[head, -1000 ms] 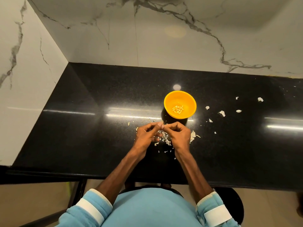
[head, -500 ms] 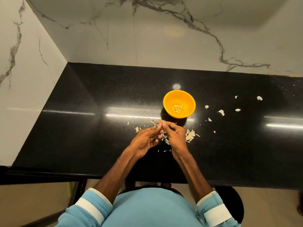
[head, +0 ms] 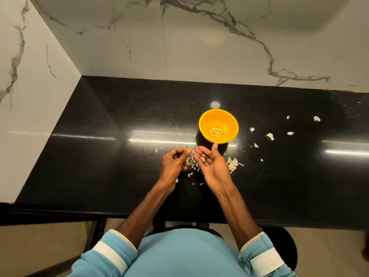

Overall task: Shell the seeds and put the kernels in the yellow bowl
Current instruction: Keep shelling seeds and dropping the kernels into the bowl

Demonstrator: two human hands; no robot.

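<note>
- 1 small pale piece, judged to be a shelled kernel, is seen lying loose on the upturned fingers of the right hand.
- That hand is held palm up with its fingers relaxed and spread, so nothing is clamped by it.
- The kernel could be rolled off if the palm is tilted before the bowl's rim is reached. It would then be hard to pick out among the look-alike pale shell fragments below.
- A stray flake of shell could also be tipped in with it, should any be resting unseen on the palm.
- The kernel is cradled on the inner finger segments, on the side nearest the other hand. It is not held between thumb and fingertip.
- The left hand is held just beside, with its fingers curled and its thumb tip near the forefinger. Whether a shell scrap is pinched there cannot be told.
- The yellow bowl stands just beyond the right fingertips, the thumb tip close to its near rim. A small heap of kernels is seen in its bottom.
- Shell fragments are scattered over the black counter beneath both hands, and more flakes lie well apart to the bowl's right.
</note>
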